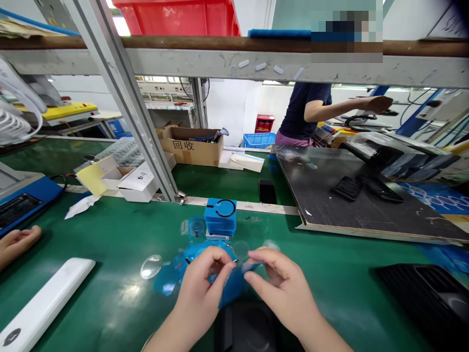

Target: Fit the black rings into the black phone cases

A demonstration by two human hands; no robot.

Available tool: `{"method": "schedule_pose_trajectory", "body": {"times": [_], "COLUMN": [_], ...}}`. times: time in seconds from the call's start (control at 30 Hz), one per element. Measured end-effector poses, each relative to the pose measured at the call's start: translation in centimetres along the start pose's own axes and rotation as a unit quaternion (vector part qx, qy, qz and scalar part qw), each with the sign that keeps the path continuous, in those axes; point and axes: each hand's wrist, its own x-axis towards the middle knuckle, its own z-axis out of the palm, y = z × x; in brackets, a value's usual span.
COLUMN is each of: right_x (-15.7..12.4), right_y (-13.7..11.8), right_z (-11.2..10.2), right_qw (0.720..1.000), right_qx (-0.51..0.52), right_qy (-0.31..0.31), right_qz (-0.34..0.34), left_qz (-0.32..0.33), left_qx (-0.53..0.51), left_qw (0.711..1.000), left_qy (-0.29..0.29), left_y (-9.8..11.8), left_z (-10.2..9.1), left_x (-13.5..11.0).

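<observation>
My left hand is closed in a pinch, and a small dark edge shows at its fingertips, too small to name. My right hand pinches a piece of blue film between thumb and forefinger. The two hands' fingertips are close together. Beneath and behind them lie loose blue film sheets and several clear round films. A stack of blue sheets with a black ring mark on top stands just beyond. A black device lies below my hands, partly cut off by the frame.
At the left are a long white bar and another person's hand. Black ribbed parts lie at the right. Farther back are a phone, a cardboard box and a dark board. A metal post and shelf stand ahead.
</observation>
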Motion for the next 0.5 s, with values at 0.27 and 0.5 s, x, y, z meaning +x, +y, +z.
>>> {"method": "schedule_pose_trajectory", "body": {"times": [0.27,0.5], "right_x": [0.3,0.9], "right_y": [-1.5,-1.1], "right_z": [-1.0,-3.5], "right_qw": [0.978,0.979], "right_qx": [-0.134,-0.154], "right_qy": [-0.039,0.019], "right_qz": [-0.154,-0.131], "left_qz": [0.067,-0.033], "left_qx": [0.079,0.284], "left_qw": [0.994,0.958], "left_qy": [0.023,-0.034], "left_y": [2.0,4.3], "left_z": [-1.0,-6.0], "left_x": [1.1,10.9]}}
